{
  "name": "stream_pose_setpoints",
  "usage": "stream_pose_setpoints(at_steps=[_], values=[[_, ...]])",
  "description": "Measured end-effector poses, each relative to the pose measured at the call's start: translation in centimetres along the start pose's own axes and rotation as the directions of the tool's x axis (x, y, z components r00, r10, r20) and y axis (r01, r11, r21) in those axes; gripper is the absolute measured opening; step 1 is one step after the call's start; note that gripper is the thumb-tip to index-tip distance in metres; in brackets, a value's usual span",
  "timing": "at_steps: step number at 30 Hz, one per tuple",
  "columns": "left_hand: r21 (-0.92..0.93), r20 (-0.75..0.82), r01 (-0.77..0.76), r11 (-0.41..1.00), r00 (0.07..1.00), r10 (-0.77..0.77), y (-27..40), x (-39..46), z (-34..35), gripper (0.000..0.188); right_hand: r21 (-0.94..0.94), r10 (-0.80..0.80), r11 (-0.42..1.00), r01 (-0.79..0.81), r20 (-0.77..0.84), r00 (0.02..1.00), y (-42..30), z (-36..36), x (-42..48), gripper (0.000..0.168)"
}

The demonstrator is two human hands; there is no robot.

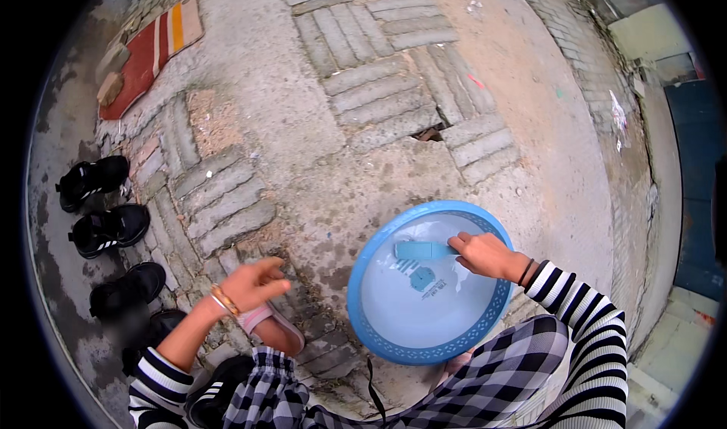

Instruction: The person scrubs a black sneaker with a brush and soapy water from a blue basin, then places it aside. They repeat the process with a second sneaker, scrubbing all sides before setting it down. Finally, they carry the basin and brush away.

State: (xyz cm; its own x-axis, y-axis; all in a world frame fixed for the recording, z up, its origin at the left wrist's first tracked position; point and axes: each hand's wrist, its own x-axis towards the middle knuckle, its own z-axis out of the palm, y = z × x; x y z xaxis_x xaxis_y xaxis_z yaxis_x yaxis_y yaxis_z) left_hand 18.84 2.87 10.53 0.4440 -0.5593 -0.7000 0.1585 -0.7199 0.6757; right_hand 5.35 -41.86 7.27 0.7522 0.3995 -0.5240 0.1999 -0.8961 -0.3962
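Observation:
My right hand (pixel 483 254) grips the handle of a light-blue plastic tool (pixel 421 250), which looks like a scrubbing brush. Its broad head is over the water in a round blue plastic basin (pixel 358 321), and its underside is hidden. The basin has a pale inside with a printed cat picture and writing, and a patterned blue rim. Nothing is in my left hand (pixel 258 284), which hovers left of the basin with thumb and fingers apart. Below it, a pink sandal (pixel 295 332) is on my foot.
Several black shoes (pixel 111 230) with white stripes line the wet concrete at left. A striped red mat (pixel 142 60) lies farther back, with stones (pixel 111 88) on it. The brick paving (pixel 386 97) is uneven, with a small hole (pixel 430 133). A blue door (pixel 696 190) is at right.

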Motion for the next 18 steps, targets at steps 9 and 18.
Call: stream_pose_setpoints(at_steps=[9, 18], values=[[-0.107, 0.037, 0.074, 0.992, 0.997, -0.07, 1.9, 5.0, 13.3, 0.04, 0.291, 0.306, 0.929, -0.227, -0.265, 0.914, 2.8, 1.2, -13.5, 0.024], [-0.16, -0.049, 0.042, 0.986, 0.998, -0.05, 2.4, 5.2, 14.8, 0.027, 0.79, 0.424, 0.575, -0.212, -0.066, 0.903, 2.2, 9.9, -16.7, 0.031]])
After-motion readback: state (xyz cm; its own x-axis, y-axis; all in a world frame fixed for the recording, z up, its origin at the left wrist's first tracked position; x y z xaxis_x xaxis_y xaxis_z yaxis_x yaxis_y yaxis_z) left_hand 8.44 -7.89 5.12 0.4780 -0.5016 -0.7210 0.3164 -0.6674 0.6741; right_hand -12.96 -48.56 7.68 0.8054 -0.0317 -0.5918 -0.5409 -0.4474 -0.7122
